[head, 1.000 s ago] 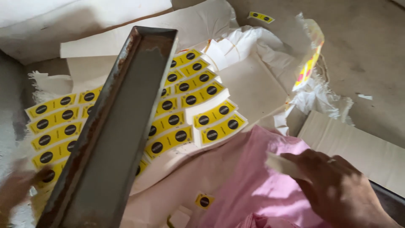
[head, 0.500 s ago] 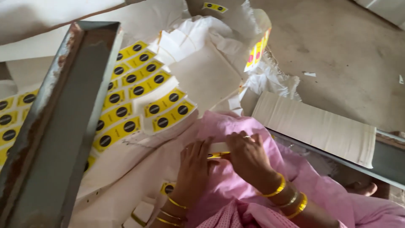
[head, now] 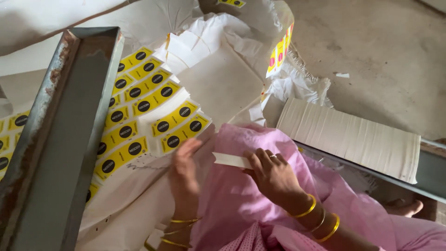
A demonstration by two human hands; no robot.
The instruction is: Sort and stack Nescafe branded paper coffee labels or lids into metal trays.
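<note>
Change: both hands have drifted apart since the earlier frame, left hand (head: 185,173) now out by the labels
Right hand (head: 274,175): grip pinched on a white paper strip (head: 232,161), over the pink cloth (head: 241,195) on the lap
Left hand: grip released, fingers spread, just touching the strip's end
Yellow labels (head: 153,111): fanned beside the rusty metal channel (head: 60,135)
White sheet stack (head: 353,137): right, well apart

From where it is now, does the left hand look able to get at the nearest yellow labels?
Probably yes. The left hand sits open just below the nearest yellow labels, with nothing between them; the metal channel lies off to the side.
</note>
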